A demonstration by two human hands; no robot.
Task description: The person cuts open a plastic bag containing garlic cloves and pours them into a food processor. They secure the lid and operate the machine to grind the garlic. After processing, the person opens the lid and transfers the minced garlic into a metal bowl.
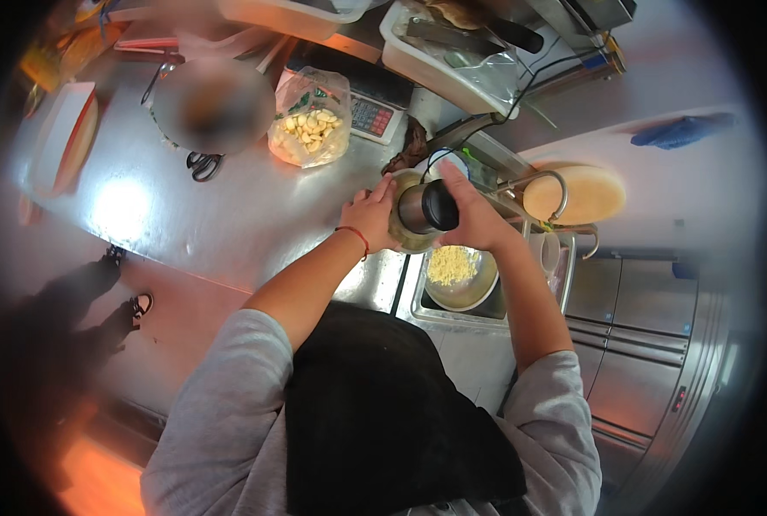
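Note:
My left hand (371,219), with a red cord bracelet at the wrist, clasps the left side of the bowl (404,237) of an electric food chopper. Its steel motor unit (412,208) with a black cap (441,205) sits over the bowl, tilted in this view. My right hand (480,219) grips the chopper from the right, thumb and fingers around the black cap's side. What the chopper holds is mostly hidden. Beneath my right wrist, a metal bowl (466,298) of chopped garlic (453,263) rests at the sink. Peeled garlic cloves (312,128) fill a clear plastic bag (319,155) left of the chopper.
A digital scale (377,116) stands behind the bag, and black-handled scissors (204,166) lie on the steel table (241,213). A white bin (451,84) holds knives. Right of my hands are a faucet (559,193) and sink (422,313). Another person's legs (93,284) appear at left.

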